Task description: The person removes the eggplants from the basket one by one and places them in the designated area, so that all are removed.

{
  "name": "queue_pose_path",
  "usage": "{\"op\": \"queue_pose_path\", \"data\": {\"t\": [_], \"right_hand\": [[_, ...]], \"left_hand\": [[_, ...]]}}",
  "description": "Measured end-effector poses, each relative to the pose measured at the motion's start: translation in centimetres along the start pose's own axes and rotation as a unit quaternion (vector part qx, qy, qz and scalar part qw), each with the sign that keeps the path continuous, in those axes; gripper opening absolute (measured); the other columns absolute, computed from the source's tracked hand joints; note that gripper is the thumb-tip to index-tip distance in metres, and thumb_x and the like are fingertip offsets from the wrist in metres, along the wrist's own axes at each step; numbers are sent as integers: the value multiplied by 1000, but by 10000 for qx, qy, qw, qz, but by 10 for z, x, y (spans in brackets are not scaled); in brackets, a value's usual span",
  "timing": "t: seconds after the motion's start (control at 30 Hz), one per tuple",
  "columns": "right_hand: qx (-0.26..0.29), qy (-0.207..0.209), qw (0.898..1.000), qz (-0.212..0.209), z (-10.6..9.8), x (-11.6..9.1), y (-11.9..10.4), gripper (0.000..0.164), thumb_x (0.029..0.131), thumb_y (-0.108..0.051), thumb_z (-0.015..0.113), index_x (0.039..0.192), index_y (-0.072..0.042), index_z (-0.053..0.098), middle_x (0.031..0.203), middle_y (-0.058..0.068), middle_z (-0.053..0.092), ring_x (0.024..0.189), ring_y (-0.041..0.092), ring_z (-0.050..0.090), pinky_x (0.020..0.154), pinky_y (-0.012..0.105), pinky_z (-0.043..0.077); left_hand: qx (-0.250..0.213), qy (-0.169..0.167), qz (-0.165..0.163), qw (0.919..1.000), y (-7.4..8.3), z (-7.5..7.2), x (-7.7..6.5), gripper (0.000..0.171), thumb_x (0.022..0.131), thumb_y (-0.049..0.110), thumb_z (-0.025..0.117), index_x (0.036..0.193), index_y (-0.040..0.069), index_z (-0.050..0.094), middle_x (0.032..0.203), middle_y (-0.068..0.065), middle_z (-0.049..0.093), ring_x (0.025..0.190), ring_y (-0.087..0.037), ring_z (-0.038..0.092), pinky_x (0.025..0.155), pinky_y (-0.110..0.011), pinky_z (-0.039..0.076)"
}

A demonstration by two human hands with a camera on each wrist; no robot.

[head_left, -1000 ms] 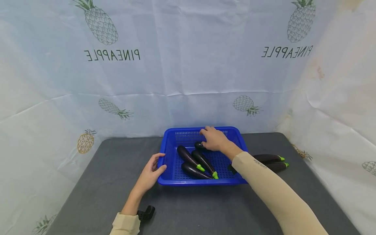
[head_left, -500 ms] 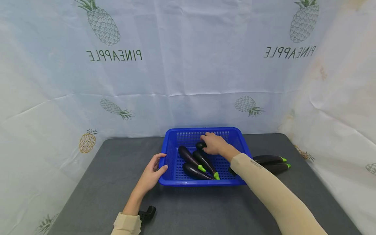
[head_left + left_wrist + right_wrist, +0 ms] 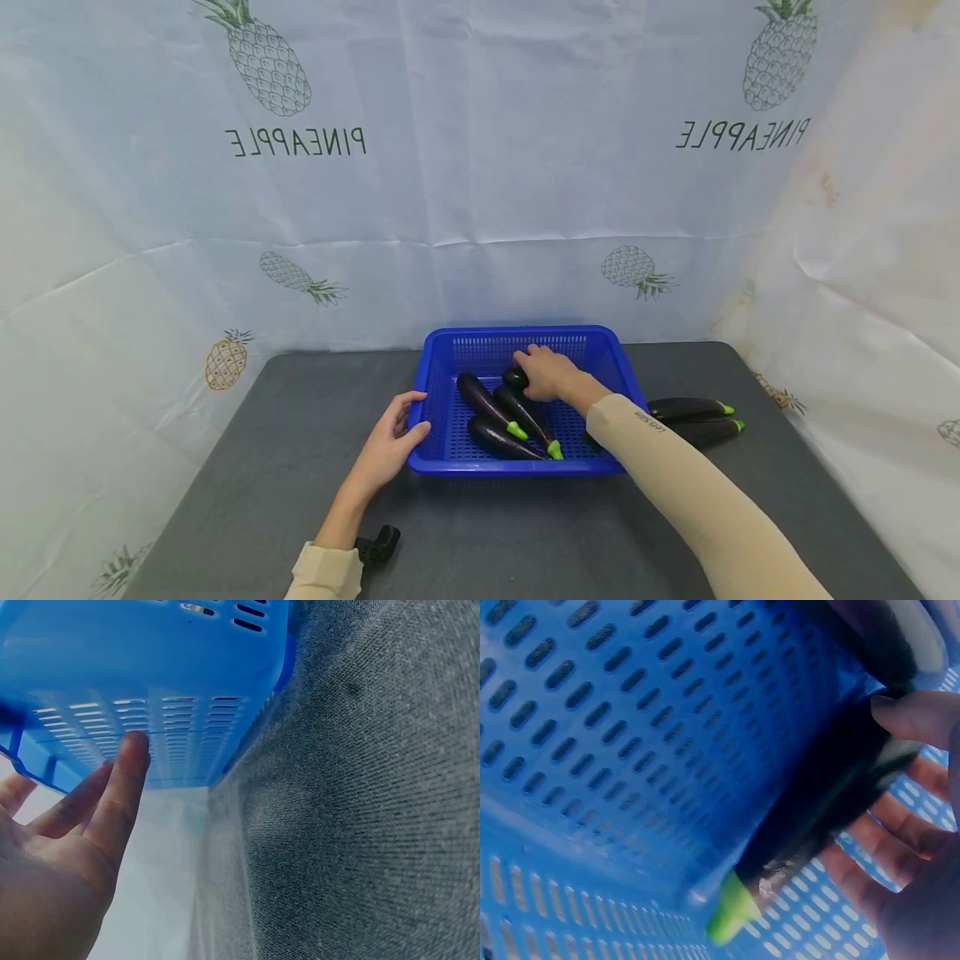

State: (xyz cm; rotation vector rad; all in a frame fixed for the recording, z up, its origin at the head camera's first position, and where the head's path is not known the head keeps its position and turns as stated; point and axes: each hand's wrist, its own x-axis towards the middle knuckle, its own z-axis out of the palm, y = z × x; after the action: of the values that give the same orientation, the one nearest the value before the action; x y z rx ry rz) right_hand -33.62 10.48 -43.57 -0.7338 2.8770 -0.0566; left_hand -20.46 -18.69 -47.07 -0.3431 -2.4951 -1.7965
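In the head view, my right hand (image 3: pixel 547 372) reaches into the blue plastic basket (image 3: pixel 517 468) and grips a dark purple eggplant (image 3: pixel 515 378) near its far side. The right wrist view shows my thumb on one side of that eggplant (image 3: pixel 821 791) and the fingers along the other, its green stem end bare. Three more eggplants (image 3: pixel 483 400) lie in the basket to the left and nearer me. My left hand (image 3: pixel 382 446) rests at the basket's left rim, its fingers (image 3: pixel 124 791) extended against the outer slotted wall.
Two eggplants (image 3: pixel 690 408) lie on the grey table (image 3: pixel 487 533) right of the basket, partly behind my right sleeve (image 3: pixel 675 475). A dark rounded end (image 3: pixel 592 439) shows beside the sleeve, mostly hidden. A pineapple-print curtain (image 3: pixel 480 183) hangs behind the table.
My right hand has come down from near the far rim, deeper into the basket, with the eggplant in its grip. My left hand stays at the left rim.
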Motion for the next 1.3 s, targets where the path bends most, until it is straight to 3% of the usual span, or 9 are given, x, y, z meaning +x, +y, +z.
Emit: {"op": "queue_pose_path", "data": {"t": [0.23,0.4,0.87,1.3], "right_hand": [[26,-214,9997,137,0,-3,2,51,91,-21,75,138,-15,55,137,17,54,123,36,56,90,53,53],[48,-200,9998,67,-10,-7,1,50,90,-21,76,135,-16,56,130,14,56,113,31,59,86,49,53],[-148,155,9991,-360,-41,-23,-8,51,89,-22,76,136,-19,56,125,10,57,104,25,56,80,44,53],[-47,375,9973,-635,-67,-53,-13,50,91,-23,74,137,-20,54,125,9,55,103,25,55,77,41,52]], "left_hand": [[57,27,-28,10000,-2,2,0,45,101,12,64,143,10,49,148,-25,48,135,-43,49,104,-62,43],[115,62,-63,9999,-2,2,0,45,101,12,64,143,11,49,149,-25,47,137,-44,47,104,-63,41],[65,56,-50,10000,-1,2,0,45,101,10,63,144,9,48,148,-27,47,134,-45,50,100,-62,46],[53,27,-77,10000,-1,1,0,45,101,11,63,144,11,48,148,-26,48,133,-44,51,100,-61,47]]}}
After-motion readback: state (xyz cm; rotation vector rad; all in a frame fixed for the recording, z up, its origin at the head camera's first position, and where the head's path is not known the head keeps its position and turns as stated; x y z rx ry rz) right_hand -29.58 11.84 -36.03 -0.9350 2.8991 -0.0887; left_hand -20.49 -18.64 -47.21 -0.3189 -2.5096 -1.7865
